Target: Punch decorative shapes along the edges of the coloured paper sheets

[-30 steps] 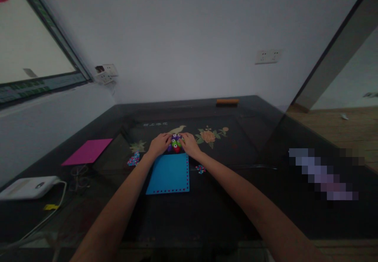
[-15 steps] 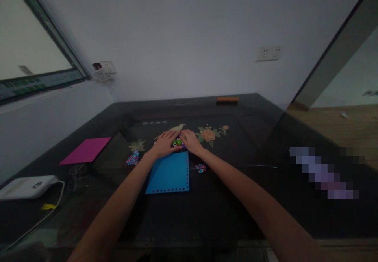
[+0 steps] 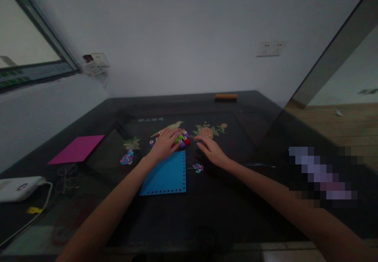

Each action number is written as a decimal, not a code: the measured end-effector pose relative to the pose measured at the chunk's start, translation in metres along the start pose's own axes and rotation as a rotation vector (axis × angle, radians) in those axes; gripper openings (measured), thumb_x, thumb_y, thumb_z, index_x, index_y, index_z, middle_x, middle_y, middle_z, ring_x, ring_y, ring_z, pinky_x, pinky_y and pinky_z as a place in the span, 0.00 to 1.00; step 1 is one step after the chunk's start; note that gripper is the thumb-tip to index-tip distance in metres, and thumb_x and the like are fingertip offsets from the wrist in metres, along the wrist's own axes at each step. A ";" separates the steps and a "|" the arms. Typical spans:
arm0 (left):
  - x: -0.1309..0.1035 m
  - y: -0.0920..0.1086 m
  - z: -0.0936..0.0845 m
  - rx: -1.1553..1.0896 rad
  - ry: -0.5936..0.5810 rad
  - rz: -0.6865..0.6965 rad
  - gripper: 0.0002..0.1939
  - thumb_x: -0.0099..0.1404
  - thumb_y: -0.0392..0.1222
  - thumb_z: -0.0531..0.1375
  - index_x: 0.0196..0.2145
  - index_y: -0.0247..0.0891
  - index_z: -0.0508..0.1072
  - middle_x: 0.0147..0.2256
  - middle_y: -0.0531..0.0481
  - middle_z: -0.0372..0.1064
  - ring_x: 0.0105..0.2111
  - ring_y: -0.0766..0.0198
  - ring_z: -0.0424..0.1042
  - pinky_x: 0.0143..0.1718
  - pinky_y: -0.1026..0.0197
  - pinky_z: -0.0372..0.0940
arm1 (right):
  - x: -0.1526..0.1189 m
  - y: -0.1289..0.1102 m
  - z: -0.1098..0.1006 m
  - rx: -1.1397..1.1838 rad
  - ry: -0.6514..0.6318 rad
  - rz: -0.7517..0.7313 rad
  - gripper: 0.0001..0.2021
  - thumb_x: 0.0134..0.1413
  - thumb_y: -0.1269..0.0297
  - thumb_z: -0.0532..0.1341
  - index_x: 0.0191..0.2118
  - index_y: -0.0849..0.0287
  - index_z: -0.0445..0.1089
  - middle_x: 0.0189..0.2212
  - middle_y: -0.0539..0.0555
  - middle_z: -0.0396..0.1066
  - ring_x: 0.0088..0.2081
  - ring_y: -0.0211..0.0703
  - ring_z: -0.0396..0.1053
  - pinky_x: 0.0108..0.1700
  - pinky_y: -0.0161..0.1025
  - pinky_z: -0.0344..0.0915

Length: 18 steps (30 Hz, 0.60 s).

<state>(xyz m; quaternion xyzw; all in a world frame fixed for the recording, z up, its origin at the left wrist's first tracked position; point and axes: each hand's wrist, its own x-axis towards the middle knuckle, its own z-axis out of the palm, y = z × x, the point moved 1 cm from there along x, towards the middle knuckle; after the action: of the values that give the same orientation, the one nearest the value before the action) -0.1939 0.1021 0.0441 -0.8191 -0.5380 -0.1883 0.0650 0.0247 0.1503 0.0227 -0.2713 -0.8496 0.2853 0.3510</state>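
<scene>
Several small round pieces, red, purple and green with white eye-like spots, lie beyond the far edge of a blue sheet. My left hand lies over part of them with its fingers spread. To their right, my right hand is apart from them, fingers parted and holding nothing. Dark dots line the blue sheet's right and near edges. A small pile of coloured bits is right of the sheet, and a larger pile is to its left.
A pink sheet lies on the left of the dark table. Nearer is a white device with a cable. An orange-brown bar rests at the back edge. Something pixelated is at the right.
My right hand has moved right, away from the round pieces, and opened. More of the pieces show, on both sides of my left hand. The view has shifted slightly.
</scene>
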 end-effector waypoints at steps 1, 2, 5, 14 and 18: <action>-0.005 0.021 -0.005 -0.071 0.039 0.050 0.14 0.68 0.41 0.51 0.49 0.37 0.67 0.52 0.41 0.65 0.53 0.55 0.62 0.54 0.49 0.55 | -0.013 -0.007 -0.007 0.026 -0.009 0.017 0.11 0.61 0.65 0.52 0.45 0.60 0.66 0.44 0.58 0.69 0.47 0.43 0.66 0.51 0.43 0.60; -0.012 0.045 -0.010 -0.156 0.049 0.109 0.11 0.67 0.40 0.51 0.43 0.37 0.69 0.47 0.43 0.68 0.49 0.58 0.65 0.50 0.53 0.60 | -0.026 -0.015 -0.014 0.043 -0.031 0.037 0.09 0.61 0.65 0.52 0.42 0.60 0.66 0.40 0.57 0.70 0.43 0.42 0.67 0.46 0.41 0.62; -0.043 0.114 -0.012 -0.321 -0.044 0.339 0.08 0.64 0.41 0.54 0.29 0.37 0.68 0.31 0.48 0.70 0.33 0.63 0.68 0.34 0.61 0.63 | -0.067 -0.040 -0.023 0.066 -0.144 0.049 0.13 0.63 0.62 0.49 0.30 0.60 0.64 0.26 0.52 0.66 0.29 0.37 0.63 0.31 0.34 0.61; -0.100 0.147 0.024 -0.334 -0.421 0.771 0.13 0.53 0.38 0.65 0.18 0.40 0.64 0.15 0.59 0.62 0.16 0.68 0.61 0.13 0.61 0.48 | -0.114 -0.071 0.021 0.204 -0.383 -0.696 0.23 0.63 0.55 0.41 0.18 0.55 0.52 0.12 0.47 0.57 0.17 0.36 0.54 0.22 0.37 0.50; -0.099 0.139 0.028 -0.328 -0.544 0.774 0.18 0.53 0.37 0.66 0.13 0.38 0.61 0.13 0.58 0.62 0.14 0.69 0.58 0.12 0.62 0.47 | -0.119 -0.059 0.033 0.226 -0.455 -0.694 0.20 0.63 0.62 0.43 0.18 0.55 0.50 0.14 0.47 0.59 0.19 0.37 0.55 0.22 0.36 0.51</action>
<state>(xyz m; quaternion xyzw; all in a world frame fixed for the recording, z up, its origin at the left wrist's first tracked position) -0.0961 -0.0315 -0.0061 -0.9775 -0.1554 -0.0119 -0.1421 0.0568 0.0212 -0.0089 0.1407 -0.9097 0.2939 0.2574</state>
